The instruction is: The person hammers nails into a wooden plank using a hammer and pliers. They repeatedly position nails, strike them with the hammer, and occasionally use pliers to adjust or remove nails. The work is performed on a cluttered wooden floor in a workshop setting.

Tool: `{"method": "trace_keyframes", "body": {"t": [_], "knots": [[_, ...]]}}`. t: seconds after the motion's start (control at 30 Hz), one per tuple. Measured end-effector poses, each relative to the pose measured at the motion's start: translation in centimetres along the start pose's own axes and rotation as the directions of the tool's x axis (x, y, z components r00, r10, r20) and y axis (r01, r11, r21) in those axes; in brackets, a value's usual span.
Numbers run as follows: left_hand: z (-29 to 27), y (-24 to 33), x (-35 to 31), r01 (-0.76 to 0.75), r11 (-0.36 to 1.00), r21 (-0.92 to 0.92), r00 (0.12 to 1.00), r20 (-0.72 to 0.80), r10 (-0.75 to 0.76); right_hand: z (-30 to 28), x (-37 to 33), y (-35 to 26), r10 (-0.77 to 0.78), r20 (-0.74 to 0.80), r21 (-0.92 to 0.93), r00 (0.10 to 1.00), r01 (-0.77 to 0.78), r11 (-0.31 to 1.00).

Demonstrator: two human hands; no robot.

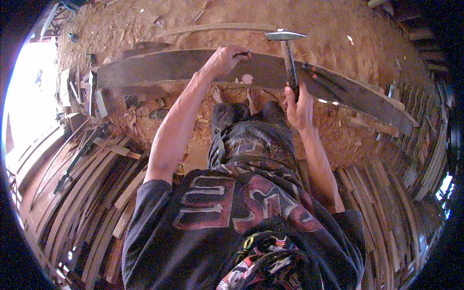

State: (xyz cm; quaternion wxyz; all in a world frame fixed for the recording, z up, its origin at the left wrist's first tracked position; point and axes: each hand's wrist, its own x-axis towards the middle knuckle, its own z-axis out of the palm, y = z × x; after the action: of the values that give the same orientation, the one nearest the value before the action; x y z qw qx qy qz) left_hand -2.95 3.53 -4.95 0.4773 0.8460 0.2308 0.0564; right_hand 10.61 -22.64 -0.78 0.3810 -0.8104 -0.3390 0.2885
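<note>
A hammer [289, 63] with a metal head and a long, dark-gripped handle stands upright in my right hand [300, 107], its fingers wrapped round the lower end. Over the long dark plank [154, 67] that lies crosswise in front of me, my left hand [228, 61] is closed in a pinch. Something small shows at its fingertips, too small to make out. A pair of pliers [323, 79] with orange marks on the handles rests on the plank, right of the hammer. Near the plank's middle is a pale round spot [247, 79], close to my bare feet.
Reddish dirt ground [338, 21] spreads beyond the plank, with a thin wooden strip [217, 28] lying on it. Stacked boards [87, 193] fill the left side behind me, and more timber [382, 208] lies at the right. Wood scraps [79, 92] stand by the bright opening at left.
</note>
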Motion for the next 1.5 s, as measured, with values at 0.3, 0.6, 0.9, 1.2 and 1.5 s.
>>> {"method": "trace_keyframes", "body": {"t": [0.3, 0.6, 0.9, 1.2, 1.5], "knots": [[-0.2, -0.9, 0.7, -0.051, 0.998, 0.032, 0.995, 0.087, 0.048, 0.3, -1.8, -1.7, -0.127, 0.011, -0.309, 0.992, 0.124, 0.943], [-0.3, -1.0, 1.2, -0.114, 0.993, 0.021, 0.989, 0.097, 0.112, 1.2, -1.7, -1.1, -0.144, 0.084, -0.429, 0.986, 0.166, 0.888], [-0.7, 0.6, 0.0, -0.017, 0.996, 0.089, 0.996, 0.093, 0.009, 0.7, -3.3, -3.0, -0.432, -0.374, -0.025, 0.821, 0.456, 0.890], [-0.8, -1.0, -0.1, -0.082, 0.991, 0.108, 0.995, 0.066, 0.075, 1.2, -3.0, -3.0, -0.367, -0.261, -0.010, 0.893, 0.377, 0.926], [-0.8, 0.0, -0.9, -0.081, 0.995, 0.055, 0.996, 0.041, 0.079, 0.7, -1.8, 3.4, -0.101, -0.053, -0.301, 0.994, 0.080, 0.950]]}}
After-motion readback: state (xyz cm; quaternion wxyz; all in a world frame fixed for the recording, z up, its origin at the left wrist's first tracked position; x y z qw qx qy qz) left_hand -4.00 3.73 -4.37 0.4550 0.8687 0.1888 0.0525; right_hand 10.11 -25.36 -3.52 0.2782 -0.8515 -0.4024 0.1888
